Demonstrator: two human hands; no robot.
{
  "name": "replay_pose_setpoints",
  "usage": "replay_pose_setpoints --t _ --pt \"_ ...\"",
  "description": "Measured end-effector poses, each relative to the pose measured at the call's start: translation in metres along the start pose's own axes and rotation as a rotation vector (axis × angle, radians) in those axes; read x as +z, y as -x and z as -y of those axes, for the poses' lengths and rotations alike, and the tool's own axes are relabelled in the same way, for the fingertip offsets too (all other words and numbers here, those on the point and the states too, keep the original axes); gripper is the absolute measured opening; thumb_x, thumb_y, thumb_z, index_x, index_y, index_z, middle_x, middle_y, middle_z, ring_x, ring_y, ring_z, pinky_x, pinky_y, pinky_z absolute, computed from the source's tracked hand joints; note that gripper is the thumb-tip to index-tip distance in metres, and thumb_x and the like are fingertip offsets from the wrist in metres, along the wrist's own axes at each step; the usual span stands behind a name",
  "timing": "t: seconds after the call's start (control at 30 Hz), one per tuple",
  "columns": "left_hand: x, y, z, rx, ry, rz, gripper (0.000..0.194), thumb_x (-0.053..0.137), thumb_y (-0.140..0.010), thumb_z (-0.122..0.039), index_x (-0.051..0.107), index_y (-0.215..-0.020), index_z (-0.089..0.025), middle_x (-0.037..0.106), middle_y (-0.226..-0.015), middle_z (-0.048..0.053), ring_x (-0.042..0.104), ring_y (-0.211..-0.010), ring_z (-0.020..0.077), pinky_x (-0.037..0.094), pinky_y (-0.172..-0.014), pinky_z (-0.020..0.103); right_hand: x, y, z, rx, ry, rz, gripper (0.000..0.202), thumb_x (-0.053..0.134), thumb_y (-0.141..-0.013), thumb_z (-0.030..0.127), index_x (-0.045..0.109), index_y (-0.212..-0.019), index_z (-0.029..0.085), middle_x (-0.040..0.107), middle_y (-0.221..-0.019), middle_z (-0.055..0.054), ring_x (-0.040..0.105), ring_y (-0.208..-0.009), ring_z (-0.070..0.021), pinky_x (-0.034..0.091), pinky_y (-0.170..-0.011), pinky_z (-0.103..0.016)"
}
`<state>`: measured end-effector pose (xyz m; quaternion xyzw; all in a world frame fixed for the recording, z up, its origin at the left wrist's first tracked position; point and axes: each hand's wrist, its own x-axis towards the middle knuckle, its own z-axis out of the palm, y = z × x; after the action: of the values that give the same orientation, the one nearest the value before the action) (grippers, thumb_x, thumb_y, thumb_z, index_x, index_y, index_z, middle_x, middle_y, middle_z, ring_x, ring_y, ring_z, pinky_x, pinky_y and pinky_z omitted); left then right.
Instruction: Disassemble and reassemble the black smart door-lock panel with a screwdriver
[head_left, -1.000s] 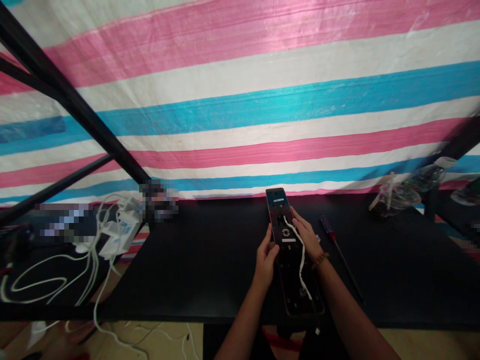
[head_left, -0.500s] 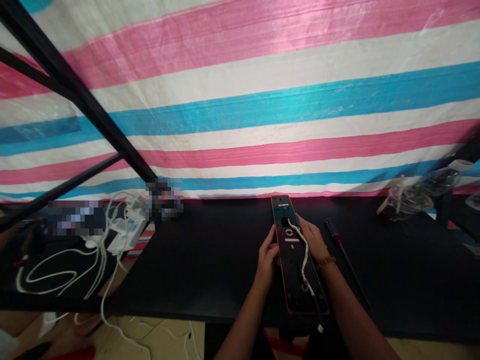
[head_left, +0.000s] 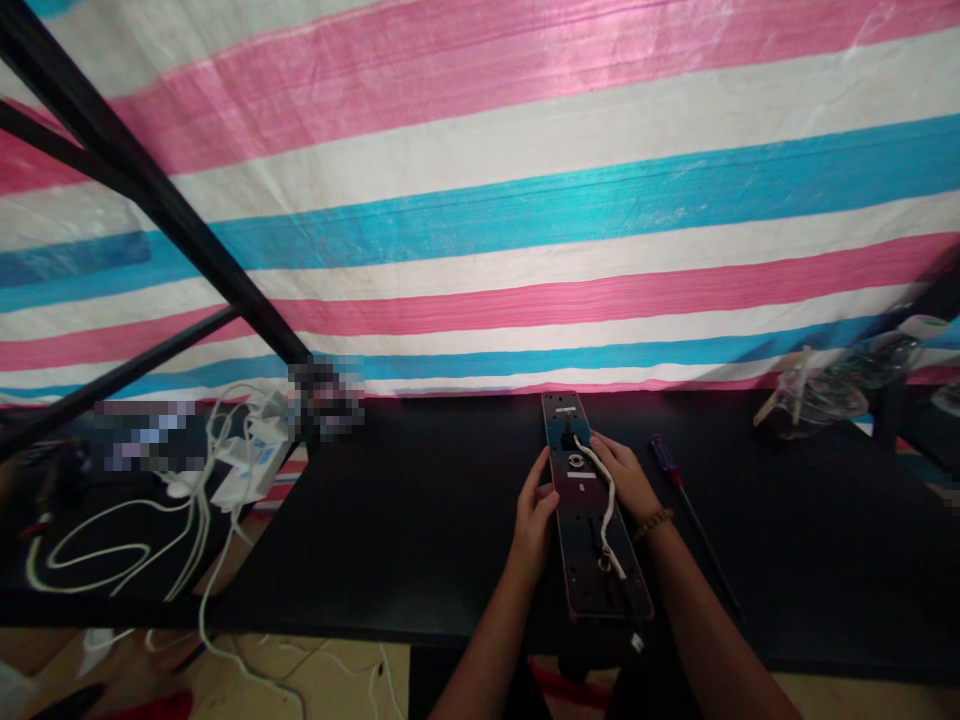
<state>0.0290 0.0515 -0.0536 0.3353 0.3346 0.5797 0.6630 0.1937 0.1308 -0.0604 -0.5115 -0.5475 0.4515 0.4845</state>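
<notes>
A long, flat black panel [head_left: 589, 540], which looks like the back side of a door-lock plate, points away from me between my hands. On it show a round metal ring, small white labels and several screw holes. A white cable [head_left: 606, 500] runs along its face, and a small white plug [head_left: 637, 642] hangs past its near end. My left hand [head_left: 535, 515] grips the left edge, with the thumb against the side. On the right edge, my right hand [head_left: 622, 475] is closed round it. Just right of that hand lies a screwdriver [head_left: 686, 495] with a dark purple handle and long shaft.
The black table [head_left: 397, 530] carries clear plastic packaging [head_left: 821, 395] at the back right. To the left, white cables [head_left: 199, 520] and a white box [head_left: 251, 465] lie beside a black metal frame [head_left: 202, 255]. A striped sheet [head_left: 525, 220] hangs behind.
The panel's near end has shifted slightly up and left, with its face tilted a little differently. The hanging plug moved with it. Both hands keep their hold.
</notes>
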Motion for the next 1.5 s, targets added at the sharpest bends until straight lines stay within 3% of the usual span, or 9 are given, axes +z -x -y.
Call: replay_pose_setpoints --t 0.2,0.37,0.5,0.77,1.03,1.27,1.37,1.5 --pt "-0.004 -0.003 0.005 -0.003 0.017 0.005 0.088 0.07 -0.076 -0.038 0.036 -0.155 -0.018 0.078 -0.102 0.011 0.073 -0.079 0.0232 0.051 -0.069 0.029 0.001 0.003 0.004 0.054 -0.089 -0.016 0.065 0.071 -0.076 0.064 0.075 -0.119 0.015 0.077 -0.113 -0.011 0.072 -0.104 -0.0336 0.056 -0.093 -0.049" --pt "-0.006 -0.004 0.007 -0.018 -0.008 -0.025 0.086 0.066 -0.075 -0.029 0.035 -0.155 -0.02 0.077 -0.104 0.009 0.072 -0.079 0.021 0.05 -0.068 0.028 0.005 0.009 0.006 0.053 -0.122 -0.046 0.067 0.071 -0.077 0.06 0.07 -0.126 0.015 0.078 -0.109 -0.011 0.073 -0.098 -0.0331 0.059 -0.087 -0.048" --pt "-0.005 -0.006 0.006 -0.028 -0.054 -0.089 0.084 0.066 -0.077 -0.028 0.035 -0.154 -0.016 0.077 -0.104 0.009 0.072 -0.085 0.0211 0.052 -0.077 0.03 0.009 0.01 0.005 0.029 -0.132 -0.068 0.071 0.068 -0.08 0.057 0.063 -0.136 0.013 0.075 -0.119 -0.012 0.071 -0.107 -0.0328 0.056 -0.095 -0.048" --pt "-0.001 -0.006 0.004 0.01 -0.154 -0.113 0.072 0.066 -0.081 -0.03 0.044 -0.148 -0.017 0.077 -0.098 0.007 0.071 -0.082 0.0192 0.052 -0.074 0.028 0.014 0.009 -0.001 -0.062 -0.15 -0.086 0.064 0.064 -0.085 0.054 0.062 -0.138 0.018 0.06 -0.144 -0.01 0.054 -0.135 -0.03 0.036 -0.119 -0.048" --pt "-0.001 -0.006 0.005 0.008 -0.22 -0.121 0.064 0.064 -0.087 -0.039 0.042 -0.144 -0.021 0.072 -0.081 0.001 0.065 -0.066 0.015 0.048 -0.061 0.024 0.011 0.011 -0.01 -0.099 -0.187 -0.074 0.065 0.062 -0.087 0.056 0.06 -0.14 0.018 0.055 -0.149 -0.012 0.048 -0.141 -0.0299 0.028 -0.123 -0.05" --pt "0.002 -0.002 0.004 0.017 -0.251 -0.117 0.06 0.062 -0.09 -0.041 0.041 -0.144 -0.023 0.072 -0.091 0.003 0.067 -0.073 0.0157 0.052 -0.067 0.026 0.015 0.013 -0.007 -0.156 -0.128 -0.078 0.058 0.055 -0.091 0.05 0.059 -0.141 0.02 0.055 -0.15 -0.01 0.047 -0.142 -0.0259 0.03 -0.122 -0.046" --pt "0.002 -0.003 0.003 0.017 -0.268 -0.118 0.06 0.061 -0.09 -0.042 0.042 -0.144 -0.024 0.071 -0.091 0.002 0.067 -0.073 0.0155 0.052 -0.066 0.026 0.002 0.014 0.005 -0.214 0.064 -0.102 0.051 0.052 -0.092 0.044 0.063 -0.135 0.017 0.06 -0.143 -0.013 0.058 -0.13 -0.0264 0.041 -0.114 -0.047" --pt "0.0 -0.003 0.002 0.016 -0.297 -0.108 0.063 0.063 -0.088 -0.04 0.041 -0.145 -0.023 0.071 -0.088 0.001 0.066 -0.071 0.0157 0.051 -0.064 0.026 -0.048 0.027 0.022 -0.165 0.524 -0.331 0.042 0.054 -0.09 0.043 0.071 -0.113 0.012 0.066 -0.117 -0.019 0.067 -0.101 -0.0285 0.053 -0.094 -0.045"
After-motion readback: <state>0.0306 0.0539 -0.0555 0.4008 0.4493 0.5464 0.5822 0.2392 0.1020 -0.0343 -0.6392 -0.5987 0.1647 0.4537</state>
